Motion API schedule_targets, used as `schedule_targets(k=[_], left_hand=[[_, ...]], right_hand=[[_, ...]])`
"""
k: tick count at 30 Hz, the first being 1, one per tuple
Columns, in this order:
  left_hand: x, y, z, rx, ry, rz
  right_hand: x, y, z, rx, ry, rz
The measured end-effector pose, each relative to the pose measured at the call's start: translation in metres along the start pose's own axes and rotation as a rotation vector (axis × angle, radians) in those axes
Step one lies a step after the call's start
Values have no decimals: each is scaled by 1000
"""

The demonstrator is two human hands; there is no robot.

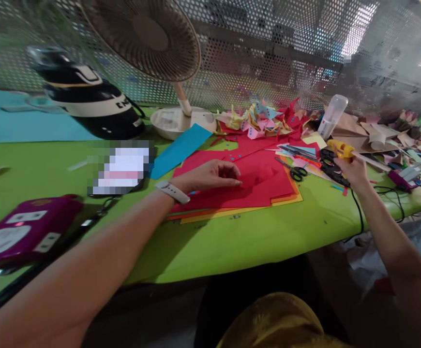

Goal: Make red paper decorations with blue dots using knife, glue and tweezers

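Left hand [214,175] is down on the red paper [264,181], the top sheet of a stack with yellow and orange edges showing beneath; fingers curled in, tips bunched close to the thumb and touching the sheet; whether they pinch anything, I cannot tell. A white watch [172,192] sits on that wrist, at the paper's left edge. Right hand [353,170] is up to the right of the red paper, fingers wrapped tight around a yellow glue gun [341,149]; its black cord [359,212] trails off the green table [232,241]. Between paper and gun lie black scissors [294,171]; a blue strip [179,150] lies just left of the red paper; behind it, a heap of folded paper shapes [261,118] and a fan [145,38]; far left of it, a purple power strip [22,232].
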State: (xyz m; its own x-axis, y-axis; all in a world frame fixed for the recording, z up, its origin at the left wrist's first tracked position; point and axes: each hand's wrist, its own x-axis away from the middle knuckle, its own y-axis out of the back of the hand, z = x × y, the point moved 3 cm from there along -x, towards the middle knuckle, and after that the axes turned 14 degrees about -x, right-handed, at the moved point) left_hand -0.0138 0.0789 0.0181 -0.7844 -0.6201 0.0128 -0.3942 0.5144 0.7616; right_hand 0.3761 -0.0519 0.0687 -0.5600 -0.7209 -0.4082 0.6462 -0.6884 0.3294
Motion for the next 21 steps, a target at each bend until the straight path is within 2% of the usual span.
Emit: schedule_targets(k=[2,6,9,11,14,21], left_hand=[[0,-1,0,32,-14,-15],[0,-4,2,172,6,10],[0,-7,3,308,42,48],[0,-8,3,377,47,29],[0,-8,1,427,29,-3],[-1,-12,-2,437,11,4]], right_hand=[[4,-21,12,-197,-123,117],[18,-69,41,-509,-214,353],[31,-101,59,-607,-233,526],[42,-116,64,-608,-253,602],[62,-128,64,-602,-263,664],[89,-130,66,-596,-142,770]])
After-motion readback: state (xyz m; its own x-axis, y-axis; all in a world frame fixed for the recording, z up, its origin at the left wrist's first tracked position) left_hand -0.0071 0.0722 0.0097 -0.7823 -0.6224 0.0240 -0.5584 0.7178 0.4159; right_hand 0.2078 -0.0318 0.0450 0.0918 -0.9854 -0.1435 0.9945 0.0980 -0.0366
